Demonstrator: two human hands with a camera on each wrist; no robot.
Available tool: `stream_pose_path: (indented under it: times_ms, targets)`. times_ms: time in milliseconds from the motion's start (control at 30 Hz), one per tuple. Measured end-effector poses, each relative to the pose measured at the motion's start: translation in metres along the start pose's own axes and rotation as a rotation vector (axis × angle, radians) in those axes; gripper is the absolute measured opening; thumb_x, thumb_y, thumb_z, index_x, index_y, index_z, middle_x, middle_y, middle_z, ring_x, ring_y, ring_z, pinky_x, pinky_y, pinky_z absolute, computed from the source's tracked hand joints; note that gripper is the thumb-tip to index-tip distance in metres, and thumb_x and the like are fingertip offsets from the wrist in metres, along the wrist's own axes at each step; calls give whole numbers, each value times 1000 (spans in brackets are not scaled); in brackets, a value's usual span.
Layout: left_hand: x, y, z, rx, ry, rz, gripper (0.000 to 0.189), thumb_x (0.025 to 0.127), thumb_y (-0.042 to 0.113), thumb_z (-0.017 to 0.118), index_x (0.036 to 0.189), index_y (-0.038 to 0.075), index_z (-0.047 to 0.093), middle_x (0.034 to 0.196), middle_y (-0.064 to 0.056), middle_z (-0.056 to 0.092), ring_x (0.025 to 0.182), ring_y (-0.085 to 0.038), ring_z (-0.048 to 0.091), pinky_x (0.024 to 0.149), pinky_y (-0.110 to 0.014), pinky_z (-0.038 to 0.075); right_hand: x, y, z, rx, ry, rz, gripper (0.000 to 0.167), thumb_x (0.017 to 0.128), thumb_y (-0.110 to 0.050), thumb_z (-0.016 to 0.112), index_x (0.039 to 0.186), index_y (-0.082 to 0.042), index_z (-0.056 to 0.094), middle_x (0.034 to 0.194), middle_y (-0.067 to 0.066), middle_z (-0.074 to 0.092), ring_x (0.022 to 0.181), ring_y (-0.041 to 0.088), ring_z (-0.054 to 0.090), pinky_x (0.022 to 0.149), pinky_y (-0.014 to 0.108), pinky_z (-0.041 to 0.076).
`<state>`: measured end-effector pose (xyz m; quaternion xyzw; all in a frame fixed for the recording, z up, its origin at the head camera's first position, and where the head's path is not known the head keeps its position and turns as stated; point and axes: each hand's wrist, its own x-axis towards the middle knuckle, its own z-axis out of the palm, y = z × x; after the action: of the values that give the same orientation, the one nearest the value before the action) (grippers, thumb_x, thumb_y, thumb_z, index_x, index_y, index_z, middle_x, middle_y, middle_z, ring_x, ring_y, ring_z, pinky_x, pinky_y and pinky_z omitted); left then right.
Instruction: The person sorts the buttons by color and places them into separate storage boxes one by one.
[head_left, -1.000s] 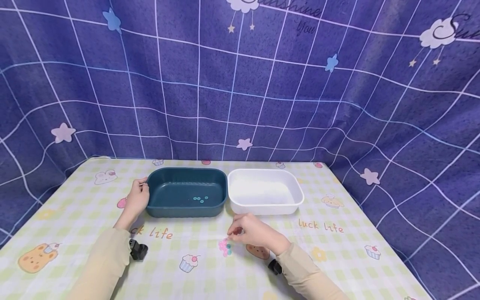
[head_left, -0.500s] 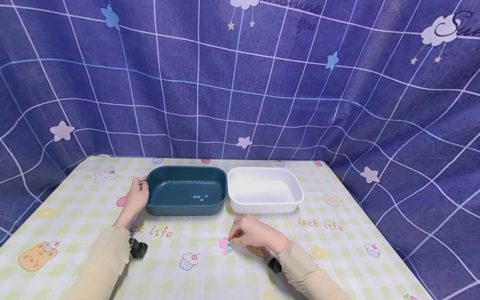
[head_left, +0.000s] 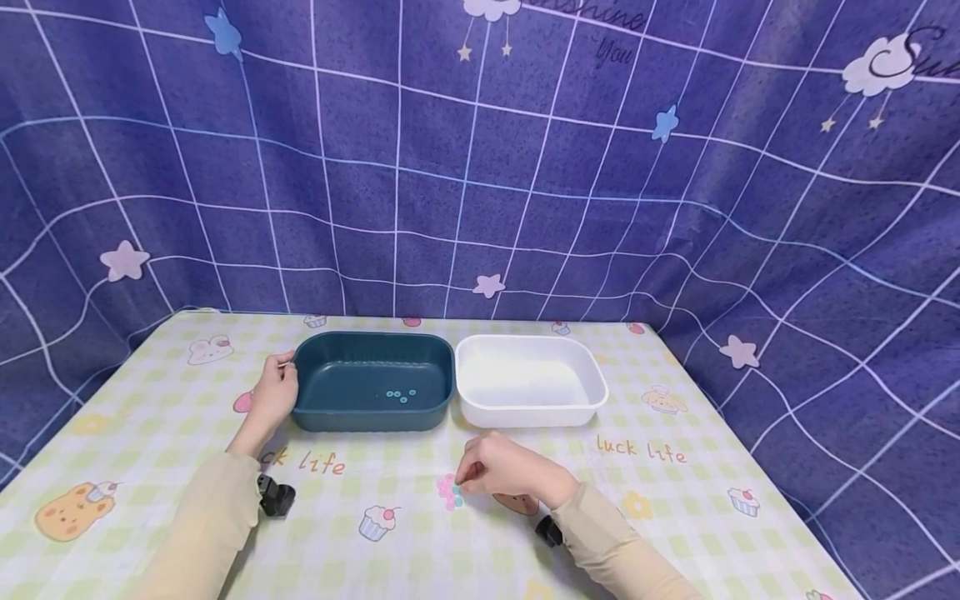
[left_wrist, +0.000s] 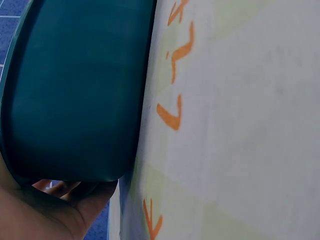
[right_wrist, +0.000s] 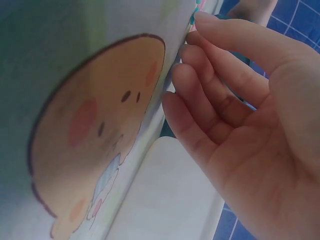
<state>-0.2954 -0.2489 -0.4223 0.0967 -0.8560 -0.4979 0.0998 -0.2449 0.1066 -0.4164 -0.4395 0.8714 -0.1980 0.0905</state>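
Pink and teal pieces [head_left: 448, 491] lie clustered on the tabletop [head_left: 315, 546], right hand [head_left: 498, 467] at their three-o'clock edge, any pinch impossible to tell; left hand [head_left: 273, 393] grips a dark-teal tub [head_left: 371, 421] at eleven, white tub [head_left: 528, 417] at one.

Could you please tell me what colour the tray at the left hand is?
Dark teal; the tray shows best in the head view.

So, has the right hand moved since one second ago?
Yes: against the white tray, the right hand has shifted slightly down the head view, toward the pink and teal pieces.
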Motion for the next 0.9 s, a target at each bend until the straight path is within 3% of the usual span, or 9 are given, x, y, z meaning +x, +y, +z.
stream_pose_path:
  times_ms: [900]
  targets:
    - [2,-3,1,-3,-11,7,49,102,22,18,144,-2,21,142,-32,33,132,-44,32,107,-54,26,4,-3,3,-42,10,-39,6,82,-10,70,85,-11,75,74,-8,61,67,-8,49,65,5,42]
